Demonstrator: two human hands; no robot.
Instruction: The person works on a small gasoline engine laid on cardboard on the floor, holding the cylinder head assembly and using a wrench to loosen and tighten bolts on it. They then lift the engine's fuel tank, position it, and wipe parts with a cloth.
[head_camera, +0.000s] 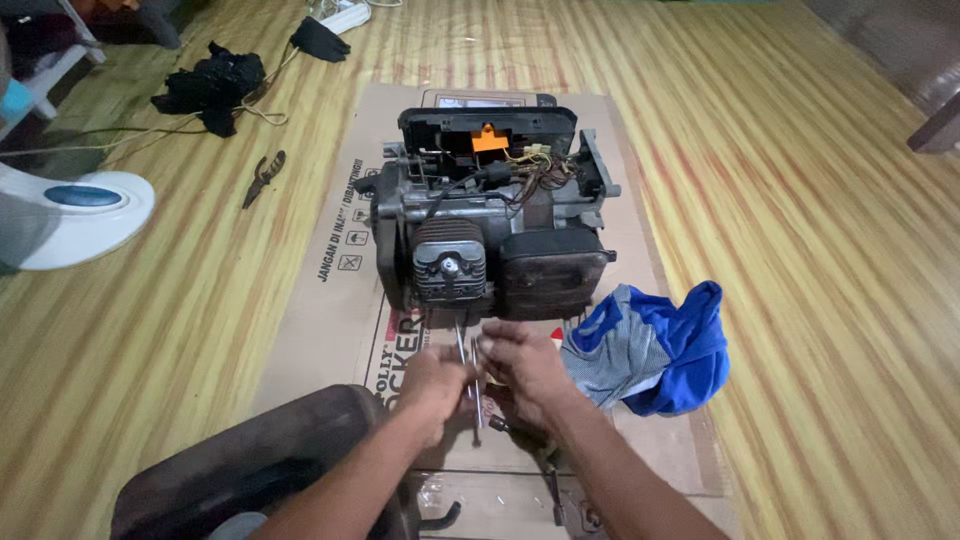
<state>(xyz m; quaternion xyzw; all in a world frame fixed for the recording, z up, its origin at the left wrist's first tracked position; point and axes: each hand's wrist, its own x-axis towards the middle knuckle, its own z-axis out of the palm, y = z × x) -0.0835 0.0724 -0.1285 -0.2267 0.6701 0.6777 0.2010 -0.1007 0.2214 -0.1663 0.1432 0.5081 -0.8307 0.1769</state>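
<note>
Both hands, left hand (432, 380) and right hand (523, 368), pinch thin metal rods (470, 372) between closed fingers at 6 o'clock of the dark grey small engine (490, 225), which sits on flattened brown cardboard (330, 310) to shield the floor.

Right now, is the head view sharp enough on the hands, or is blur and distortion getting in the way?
Head view: left hand and right hand are slightly motion-blurred around the thin metal rods; the engine is sharper; wide-angle bending curves the floor stripes at the edges; lighting is even and soft.
</note>
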